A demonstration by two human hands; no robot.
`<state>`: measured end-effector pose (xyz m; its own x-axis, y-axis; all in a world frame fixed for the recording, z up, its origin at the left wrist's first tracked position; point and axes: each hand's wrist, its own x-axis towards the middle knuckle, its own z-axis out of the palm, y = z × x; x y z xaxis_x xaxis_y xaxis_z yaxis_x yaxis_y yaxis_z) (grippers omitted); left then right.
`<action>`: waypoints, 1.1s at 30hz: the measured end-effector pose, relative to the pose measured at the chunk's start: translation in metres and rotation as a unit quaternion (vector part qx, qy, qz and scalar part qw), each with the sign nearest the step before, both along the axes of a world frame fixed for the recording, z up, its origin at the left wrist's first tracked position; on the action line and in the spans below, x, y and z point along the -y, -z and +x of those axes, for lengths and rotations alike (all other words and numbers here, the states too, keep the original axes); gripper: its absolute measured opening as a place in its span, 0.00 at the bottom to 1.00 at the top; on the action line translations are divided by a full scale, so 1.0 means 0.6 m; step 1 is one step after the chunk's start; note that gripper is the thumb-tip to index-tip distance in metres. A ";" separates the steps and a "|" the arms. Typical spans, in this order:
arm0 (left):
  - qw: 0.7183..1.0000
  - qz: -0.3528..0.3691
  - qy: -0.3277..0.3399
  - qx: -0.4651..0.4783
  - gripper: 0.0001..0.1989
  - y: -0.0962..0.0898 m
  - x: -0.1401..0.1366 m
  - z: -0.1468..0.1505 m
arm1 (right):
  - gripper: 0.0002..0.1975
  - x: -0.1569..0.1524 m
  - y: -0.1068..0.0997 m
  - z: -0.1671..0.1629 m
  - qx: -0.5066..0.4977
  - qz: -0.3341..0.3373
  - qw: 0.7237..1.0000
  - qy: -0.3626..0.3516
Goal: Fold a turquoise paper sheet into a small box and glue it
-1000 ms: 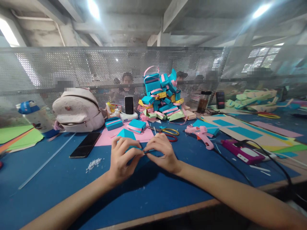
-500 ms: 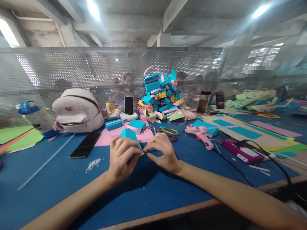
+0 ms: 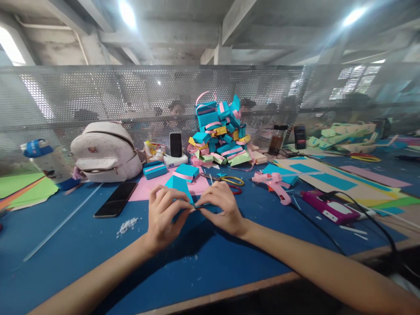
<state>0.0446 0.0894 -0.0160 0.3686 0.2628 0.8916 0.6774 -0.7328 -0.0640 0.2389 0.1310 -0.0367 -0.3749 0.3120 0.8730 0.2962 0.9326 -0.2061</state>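
Over the blue table (image 3: 223, 267), my left hand (image 3: 166, 218) and my right hand (image 3: 225, 210) meet fingertip to fingertip. Both pinch the near edge of a piece of blue paper (image 3: 180, 184), whose flap shows behind my left fingers; the rest of it is mostly hidden by the hands. Just beyond lie a small blue paper box with a pink band (image 3: 186, 173) and a second blue box (image 3: 155, 170), both by a pink sheet (image 3: 144, 189). Scissors with yellow and red handles (image 3: 232, 180) rest past my right hand.
A pink glue gun (image 3: 272, 183) and a purple power strip (image 3: 330, 208) with cords lie right. Left are a phone (image 3: 116, 200), white bits (image 3: 127, 226), a backpack (image 3: 106, 153) and a bottle (image 3: 49, 164). A pile of paper boxes (image 3: 219, 131) stands behind, before a perforated metal screen (image 3: 131, 92).
Hardly anything differs. Both hands keep their pinch on the blue paper, and the whole view has shifted very slightly.
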 end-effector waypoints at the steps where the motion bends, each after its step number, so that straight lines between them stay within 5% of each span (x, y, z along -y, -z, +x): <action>1: 1.000 0.001 0.003 0.000 0.04 0.000 0.000 0.000 | 0.02 -0.001 0.000 0.000 0.000 0.004 1.000 -0.001; 33: 0.999 0.002 -0.048 -0.001 0.02 -0.002 -0.012 -0.020 | 0.03 -0.014 0.001 0.010 -0.021 -0.001 0.999 0.026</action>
